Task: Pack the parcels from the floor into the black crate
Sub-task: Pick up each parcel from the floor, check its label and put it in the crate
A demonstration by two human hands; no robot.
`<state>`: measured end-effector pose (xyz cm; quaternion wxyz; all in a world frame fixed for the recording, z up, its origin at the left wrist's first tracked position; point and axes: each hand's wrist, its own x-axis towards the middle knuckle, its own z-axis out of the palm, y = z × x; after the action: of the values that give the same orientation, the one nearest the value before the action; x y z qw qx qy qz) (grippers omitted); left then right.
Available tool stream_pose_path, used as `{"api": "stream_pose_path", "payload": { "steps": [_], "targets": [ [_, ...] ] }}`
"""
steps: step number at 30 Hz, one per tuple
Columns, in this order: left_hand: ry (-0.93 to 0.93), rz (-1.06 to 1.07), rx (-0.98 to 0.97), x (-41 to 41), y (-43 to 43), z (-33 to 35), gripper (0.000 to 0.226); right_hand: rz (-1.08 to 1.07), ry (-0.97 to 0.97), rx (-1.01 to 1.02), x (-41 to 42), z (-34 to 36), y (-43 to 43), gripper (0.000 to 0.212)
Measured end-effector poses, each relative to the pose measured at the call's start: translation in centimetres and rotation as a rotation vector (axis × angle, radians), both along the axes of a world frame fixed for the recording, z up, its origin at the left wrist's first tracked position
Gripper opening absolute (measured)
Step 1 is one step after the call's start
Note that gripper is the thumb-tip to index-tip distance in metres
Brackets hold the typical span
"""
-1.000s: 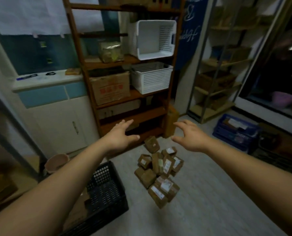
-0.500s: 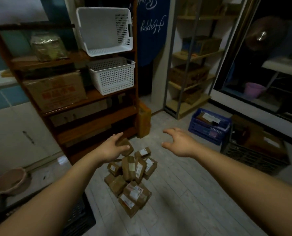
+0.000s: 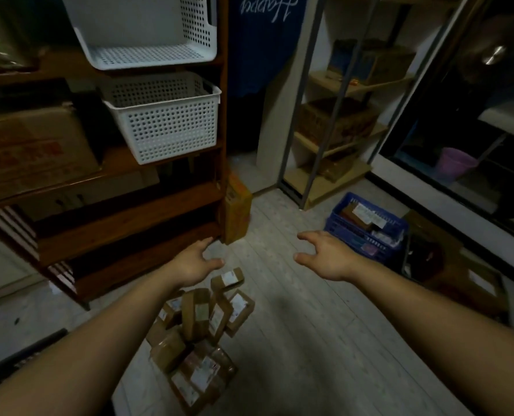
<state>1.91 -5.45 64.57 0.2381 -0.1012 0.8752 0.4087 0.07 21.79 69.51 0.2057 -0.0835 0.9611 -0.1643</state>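
**Cardboard parcels (image 3: 201,322) lie unpicked, both hands empty**

Brown boxes with white labels sit in a loose heap on the pale plank floor (image 3: 294,340), some on edge, some flat, leaning on one another. The left hand (image 3: 194,264) hangs over the far end of the heap, just beside the farthest box and close to the foot of the wooden shelf unit (image 3: 123,217). Its grip is wide, fingers spread, holding nothing. The right hand (image 3: 327,256) is out to the right of the heap, apart from it, between the boxes and a blue crate (image 3: 366,232). Its grip is wide too, thumb and fingers parted, empty. A dark rim at the lower left is probably the black crate (image 3: 21,355), though little of it shows and its inside cannot be seen.

The step in hand looks like the reach for a pick. The next move calls for lowering onto the heap and closing around a box that lies free on top rather than one wedged beneath. That box then goes left and down to the crate.
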Motion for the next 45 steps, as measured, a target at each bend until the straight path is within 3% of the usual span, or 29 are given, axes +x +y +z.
{"api": "stream_pose_path", "payload": {
  "steps": [13, 17, 20, 26, 32, 37, 43, 45],
  "targets": [
    [-0.101, 0.523, 0.049, -6.2, 4.2, -12.5, 0.072, 0.466, -0.234, -0.038, -19.9, -14.0, -0.4, 0.059],
    [-0.192, 0.526, -0.014, -7.3, 5.3, -22.4, 0.071, 0.49, -0.293, -0.077, -24.4, -21.4, -0.2, 0.054],
    [-0.238, 0.499, -0.103, -9.1, 6.2, -28.5, 0.052, 0.466, -0.31, -0.104, -26.3, -29.6, -0.3, 0.054],
    [-0.235, 0.587, -0.123, -11.8, 7.1, -45.3, 0.068, 0.486, -0.365, -0.146, -26.5, -49.9, -2.7, 0.055],
    [-0.179, 0.44, -0.197, -11.3, 6.5, -58.7, 0.075, 0.509, -0.438, -0.266, -24.1, -65.9, -7.0, 0.052],
    [-0.142, 0.482, -0.166, -9.7, 6.0, -65.4, 0.078, 0.458, -0.604, -0.425, -22.1, -72.6, -11.1, 0.076],
    [-0.227, 0.471, 0.017, -9.2, 6.5, -66.4, 0.05, 0.356, -0.536, -0.422, -19.1, -73.5, -11.9, 0.071],
    [-0.229, 0.435, -0.003, -8.9, 6.8, -66.2, 0.053, 0.342, -0.475, -0.395, -18.7, -73.5, -11.6, 0.067]
  ]
}}
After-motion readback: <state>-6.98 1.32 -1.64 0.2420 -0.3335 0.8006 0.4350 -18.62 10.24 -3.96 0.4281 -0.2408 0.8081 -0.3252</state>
